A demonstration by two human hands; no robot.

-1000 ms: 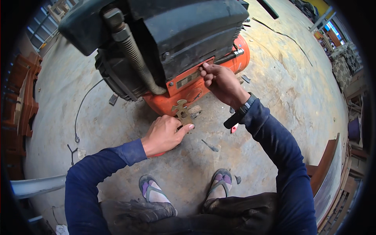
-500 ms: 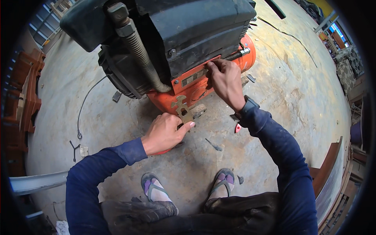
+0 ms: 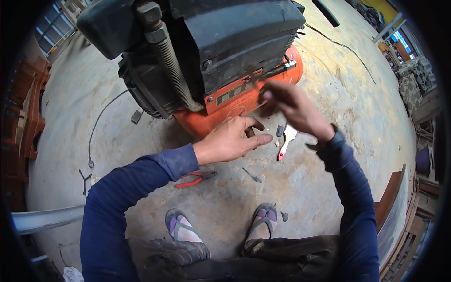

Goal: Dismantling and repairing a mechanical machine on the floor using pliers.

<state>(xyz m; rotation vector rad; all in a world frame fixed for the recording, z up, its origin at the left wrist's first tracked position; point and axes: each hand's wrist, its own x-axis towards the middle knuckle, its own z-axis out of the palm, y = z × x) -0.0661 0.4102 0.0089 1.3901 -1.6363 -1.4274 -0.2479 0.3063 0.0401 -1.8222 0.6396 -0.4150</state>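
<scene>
Hands at the orange tank (image 3: 221, 115): left hand (image 3: 232, 141) open, bracing at six o'clock, right hand (image 3: 293, 108) blurred, grip unclear — steady it before working the fitting.

One orange compressor (image 3: 221, 105) with one ribbed hose (image 3: 171, 70). Two hands: left (image 3: 232, 141), right (image 3: 293, 108). One red-handled pliers (image 3: 195, 178), one red-and-white tool (image 3: 285, 141), one loose bolt (image 3: 252, 176), two sandals (image 3: 181, 230) (image 3: 264, 217), one grey cable (image 3: 101, 127) on the floor
</scene>
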